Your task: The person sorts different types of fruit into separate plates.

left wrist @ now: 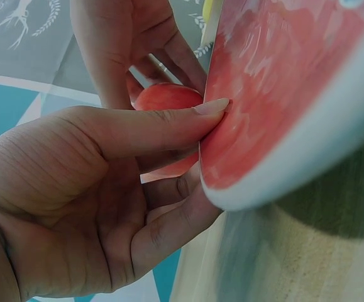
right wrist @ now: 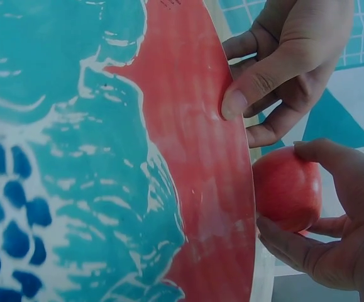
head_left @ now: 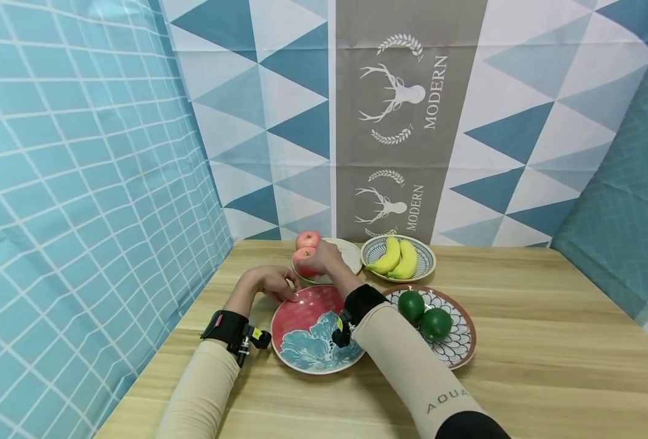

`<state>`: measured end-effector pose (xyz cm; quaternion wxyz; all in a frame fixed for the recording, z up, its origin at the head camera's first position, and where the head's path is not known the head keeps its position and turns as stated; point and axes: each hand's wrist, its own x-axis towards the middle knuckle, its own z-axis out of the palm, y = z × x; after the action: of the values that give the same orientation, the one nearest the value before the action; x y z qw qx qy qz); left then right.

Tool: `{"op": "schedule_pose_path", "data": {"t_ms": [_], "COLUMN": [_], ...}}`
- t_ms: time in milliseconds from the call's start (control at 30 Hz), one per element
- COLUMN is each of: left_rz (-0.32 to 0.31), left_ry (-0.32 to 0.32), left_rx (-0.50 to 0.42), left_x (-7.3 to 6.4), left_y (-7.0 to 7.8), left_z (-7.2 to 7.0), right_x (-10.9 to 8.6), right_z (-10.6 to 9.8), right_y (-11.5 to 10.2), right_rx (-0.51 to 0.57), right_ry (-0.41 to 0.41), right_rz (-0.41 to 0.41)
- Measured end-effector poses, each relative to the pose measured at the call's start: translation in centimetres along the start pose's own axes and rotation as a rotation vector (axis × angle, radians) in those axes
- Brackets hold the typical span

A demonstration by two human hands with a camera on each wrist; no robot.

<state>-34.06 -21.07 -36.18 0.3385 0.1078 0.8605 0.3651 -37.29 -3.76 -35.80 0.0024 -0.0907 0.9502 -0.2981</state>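
Note:
My left hand [head_left: 273, 282] pinches the far-left rim of a red plate with a blue flower pattern [head_left: 315, 329]. In the left wrist view the thumb lies on the plate's inner face and the other fingers are beneath the rim. Just beyond this plate, my right hand [head_left: 322, 258] grips a red apple [right wrist: 288, 189] between thumb and fingers. A second apple [head_left: 307, 239] sits right behind it. Both apples are at the left side of a pale plate [head_left: 350, 251], partly covered by the right hand. Whether the gripped apple touches that plate, I cannot tell.
A patterned bowl [head_left: 428, 259] with two bananas [head_left: 398, 259] stands at the back. Right of the red plate, a brown-rimmed plate [head_left: 469, 329] holds two green round fruits [head_left: 435, 324], partly behind my right forearm. Patterned cloth walls [head_left: 296, 122] border the wooden table [head_left: 549, 341].

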Motion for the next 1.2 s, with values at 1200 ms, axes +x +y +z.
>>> {"op": "schedule_pose_path", "data": {"t_ms": [1200], "left_rz": [0.022], "left_ry": [-0.001], "left_rx": [-0.005], "left_x": [-0.2], "left_y": [-0.1], "left_z": [0.5], "right_x": [-9.3], "right_z": [-6.5], "right_y": [2.4], "right_rx": [-0.068], "right_ry": [-0.065], "right_rz": [-0.354]}}
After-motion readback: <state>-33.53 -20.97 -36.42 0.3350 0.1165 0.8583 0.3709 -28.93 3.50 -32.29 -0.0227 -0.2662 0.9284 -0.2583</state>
